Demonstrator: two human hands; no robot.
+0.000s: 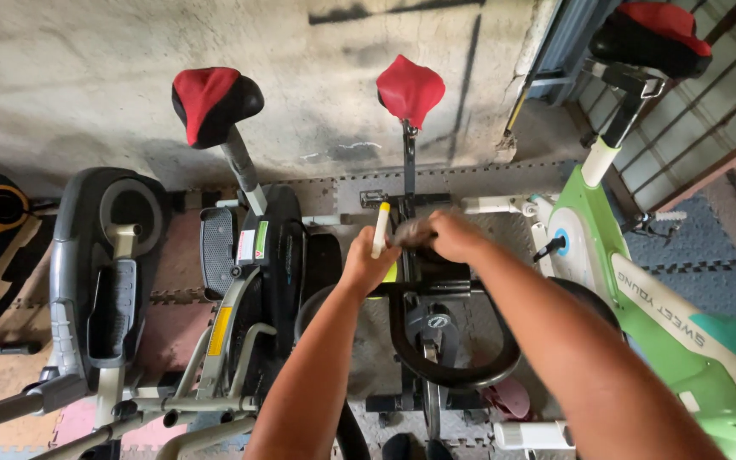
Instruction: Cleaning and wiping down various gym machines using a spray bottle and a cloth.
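Overhead, white tube [381, 228] in left hand [366, 264], right hand [451, 236] beside

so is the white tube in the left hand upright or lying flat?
Upright, roughly. The white tube sticks up out of the closed left hand, its top end clear above the black handlebar. Its lower end is hidden in the fist.

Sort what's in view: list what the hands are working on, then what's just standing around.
In hand:
left hand gripping a white-and-yellow tool
right hand on a grey cloth
black exercise bike

Standing around:
green-and-white exercise bike
grey elliptical trainer
red-covered saddle
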